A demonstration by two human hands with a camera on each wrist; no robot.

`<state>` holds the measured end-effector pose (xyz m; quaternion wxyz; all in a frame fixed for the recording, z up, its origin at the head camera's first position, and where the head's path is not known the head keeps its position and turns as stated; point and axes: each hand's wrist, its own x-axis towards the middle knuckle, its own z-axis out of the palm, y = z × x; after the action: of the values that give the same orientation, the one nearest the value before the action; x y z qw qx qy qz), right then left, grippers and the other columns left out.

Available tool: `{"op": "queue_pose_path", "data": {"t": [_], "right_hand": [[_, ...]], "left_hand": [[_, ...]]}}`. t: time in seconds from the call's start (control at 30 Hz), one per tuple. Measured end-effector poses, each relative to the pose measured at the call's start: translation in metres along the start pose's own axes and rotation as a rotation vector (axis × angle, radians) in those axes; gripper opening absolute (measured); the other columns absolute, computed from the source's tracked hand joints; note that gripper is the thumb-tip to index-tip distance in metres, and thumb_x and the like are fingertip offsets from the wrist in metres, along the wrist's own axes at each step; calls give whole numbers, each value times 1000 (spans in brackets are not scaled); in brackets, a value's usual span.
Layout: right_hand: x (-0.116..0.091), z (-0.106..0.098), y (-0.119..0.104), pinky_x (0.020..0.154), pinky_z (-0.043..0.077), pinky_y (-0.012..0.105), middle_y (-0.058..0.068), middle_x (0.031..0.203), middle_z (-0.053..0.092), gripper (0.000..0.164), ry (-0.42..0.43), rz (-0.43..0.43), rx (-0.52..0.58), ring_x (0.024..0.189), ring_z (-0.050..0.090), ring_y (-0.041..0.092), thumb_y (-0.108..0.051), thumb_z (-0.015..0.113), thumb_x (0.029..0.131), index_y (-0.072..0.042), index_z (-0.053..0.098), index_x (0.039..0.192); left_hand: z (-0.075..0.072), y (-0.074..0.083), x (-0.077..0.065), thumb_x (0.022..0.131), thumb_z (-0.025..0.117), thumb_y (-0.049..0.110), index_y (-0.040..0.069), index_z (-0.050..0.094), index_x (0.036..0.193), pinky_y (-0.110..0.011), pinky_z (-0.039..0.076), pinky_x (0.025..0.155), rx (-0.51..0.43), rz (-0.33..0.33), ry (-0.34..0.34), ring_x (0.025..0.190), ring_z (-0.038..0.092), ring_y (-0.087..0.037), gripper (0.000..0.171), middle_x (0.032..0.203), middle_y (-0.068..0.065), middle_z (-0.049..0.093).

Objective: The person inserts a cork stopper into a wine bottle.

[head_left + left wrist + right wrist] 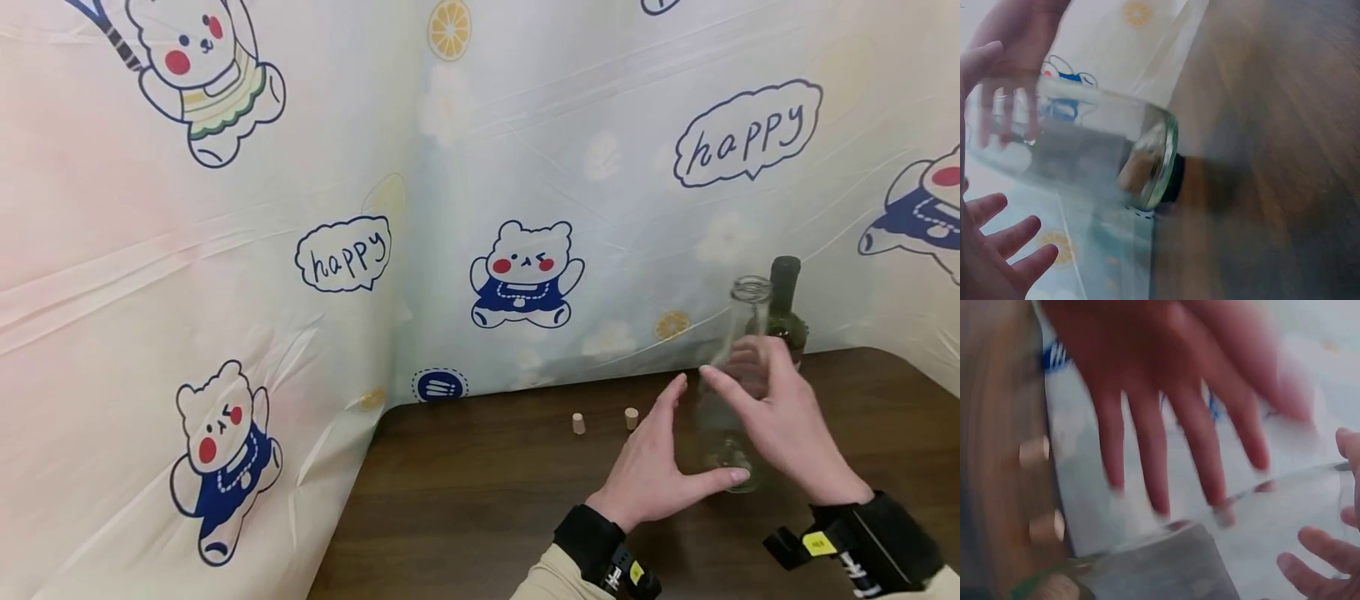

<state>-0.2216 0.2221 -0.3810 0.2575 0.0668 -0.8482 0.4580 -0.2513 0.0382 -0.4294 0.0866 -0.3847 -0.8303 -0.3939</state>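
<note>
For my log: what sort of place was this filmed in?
Probably a makeshift recording corner, likely indoors: a cartoon-printed curtain surrounds the far edge of a dark wooden table, and a black strapped device sits on the right wrist.

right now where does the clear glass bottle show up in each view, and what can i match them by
Head: clear glass bottle right of centre, partly in front of the dark bottle.
Left wrist: sideways across the left half, its base toward the centre.
Right wrist: slanting across the lower part, partly cut off.
Shared landmark: brown table, at the bottom, right and left respectively.
</note>
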Motion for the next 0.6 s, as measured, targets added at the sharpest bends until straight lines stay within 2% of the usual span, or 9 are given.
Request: {"op": "queue_pose_path", "data": {"t": [0.07, 0.17, 0.33, 0.43, 0.6], "right_hand": [[0, 7, -18, 92, 46, 57, 23, 136, 51, 57, -60, -29, 50, 122, 54, 42, -33, 59, 105, -9, 31, 148], [-3, 17, -40, 98, 47, 45, 16, 143, 47, 53, -126, -71, 116, 129, 51, 33, -31, 55, 107, -13, 30, 149], [-6, 36, -62, 91, 50, 27, 9, 133, 59, 39, -163, -174, 183, 120, 60, 23, -19, 54, 108, -13, 37, 142], [-9, 50, -69, 91, 51, 27, 4, 125, 62, 34, -197, -223, 221, 114, 62, 17, -16, 56, 107, -15, 40, 137], [-19, 68, -71, 98, 47, 29, -2, 131, 51, 33, -324, -254, 272, 121, 56, 15, -18, 55, 108, -19, 39, 136]], "left_hand": [[-9, 3, -1, 86, 79, 49, 31, 6, 163, -34, 41, 108, -12, 27, 32, 141, 36, -6, 108, 160, 9, 32], [-29, 6, -2, 84, 83, 45, 32, 12, 162, -34, 43, 105, -8, 47, 80, 136, 42, -6, 107, 155, 8, 40], [-63, 9, -10, 81, 87, 39, 35, 21, 159, -27, 46, 99, -9, 54, 129, 125, 53, -5, 102, 144, 7, 54], [-78, 7, -19, 79, 89, 36, 37, 27, 156, -29, 47, 99, -37, 51, 127, 122, 55, -4, 99, 139, 10, 58], [-94, -2, -39, 73, 94, 34, 41, 38, 147, -28, 51, 92, -109, 6, 76, 112, 60, -1, 93, 127, 17, 63]]}}
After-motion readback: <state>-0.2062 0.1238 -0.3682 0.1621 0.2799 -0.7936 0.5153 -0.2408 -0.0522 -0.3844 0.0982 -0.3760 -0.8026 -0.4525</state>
